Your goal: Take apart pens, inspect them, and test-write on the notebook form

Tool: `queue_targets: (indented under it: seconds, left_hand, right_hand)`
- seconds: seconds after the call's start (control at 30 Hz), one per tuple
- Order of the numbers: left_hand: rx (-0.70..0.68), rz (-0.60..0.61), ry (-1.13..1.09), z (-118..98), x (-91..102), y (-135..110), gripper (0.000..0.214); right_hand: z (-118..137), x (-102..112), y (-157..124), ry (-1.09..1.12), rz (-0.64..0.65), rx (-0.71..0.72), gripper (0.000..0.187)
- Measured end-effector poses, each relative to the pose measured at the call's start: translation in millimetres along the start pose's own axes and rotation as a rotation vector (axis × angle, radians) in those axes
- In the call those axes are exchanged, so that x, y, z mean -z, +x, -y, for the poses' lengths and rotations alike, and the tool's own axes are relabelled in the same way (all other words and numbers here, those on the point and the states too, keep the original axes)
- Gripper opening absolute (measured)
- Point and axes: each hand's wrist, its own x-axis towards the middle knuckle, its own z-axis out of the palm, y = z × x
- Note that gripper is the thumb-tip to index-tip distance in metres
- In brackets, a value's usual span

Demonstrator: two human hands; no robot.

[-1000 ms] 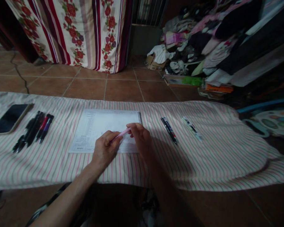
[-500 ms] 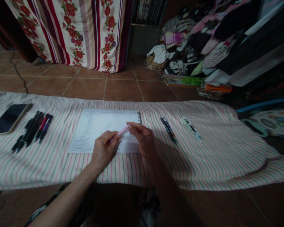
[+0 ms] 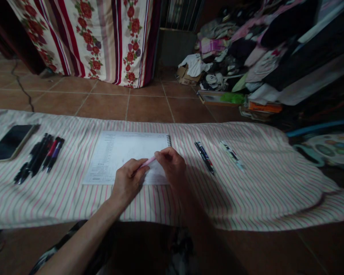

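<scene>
A pink pen lies between my two hands above the near right part of a spiral notebook. My left hand is closed round the pen's lower end. My right hand pinches its upper end with the fingertips. The notebook lies open on a pink-striped cloth spread over the tiled floor.
Several dark pens and a phone lie at the left of the cloth. Two more pens lie to the right of the notebook. A floral curtain and piled clothes stand behind.
My right hand has slid down the pen toward my left hand, so less of the pink pen shows between them. The left hand has hardly moved.
</scene>
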Motion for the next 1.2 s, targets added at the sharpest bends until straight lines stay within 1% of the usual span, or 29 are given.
queue_targets:
  seconds: [0.2,0.3,0.4,0.5,0.53,0.6,0.7,0.77,0.9,1.0,1.1,1.2]
  left_hand:
    - [-0.090,0.038,0.050,-2.1,-1.2,-3.4,0.020]
    - [-0.082,0.042,0.047,-0.5,-2.1,-3.8,0.020]
    - [-0.008,0.035,0.005,2.0,-2.1,-2.7,0.021]
    - [0.078,0.028,-0.072,3.9,-2.2,-1.7,0.021]
    - [0.099,0.025,-0.099,4.4,-2.4,-1.6,0.021]
    - [0.127,0.019,-0.146,4.9,-3.1,-1.4,0.021]
    - [0.150,0.018,-0.172,4.5,-3.9,-1.3,0.021]
    - [0.167,0.025,-0.167,3.4,-3.9,-1.1,0.021]
    - [0.188,0.032,-0.175,0.6,-3.7,-1.2,0.022]
    - [0.185,0.010,-0.191,-0.5,-3.7,-1.4,0.027]
    - [0.176,-0.003,-0.180,-0.9,-3.7,-1.8,0.028]
    - [0.146,-0.003,-0.148,-0.9,-3.9,-3.0,0.025]
  right_hand:
    - [-6.5,-2.4,1.2,-0.151,-0.033,0.091,0.032]
    - [-6.3,-3.1,0.4,-0.195,-0.039,0.088,0.038]
    - [-4.6,-3.8,-0.8,-0.120,0.000,0.033,0.039]
    - [-4.3,-3.1,-0.4,0.079,0.018,-0.096,0.044]
    - [-4.5,-2.3,0.1,0.134,0.032,-0.120,0.044]
    - [-5.0,0.0,1.4,0.186,0.073,-0.111,0.036]
    - [-4.4,3.5,2.7,0.193,0.117,-0.072,0.023]
    - [-3.4,4.6,2.9,0.192,0.122,-0.078,0.019]
    - [-2.3,3.7,2.7,0.187,0.090,-0.118,0.021]
    - [-1.8,1.8,2.0,0.185,0.061,-0.136,0.023]
    - [-1.2,-0.3,1.3,0.163,0.031,-0.130,0.024]
    - [-2.7,-2.6,0.7,0.064,-0.012,-0.087,0.028]
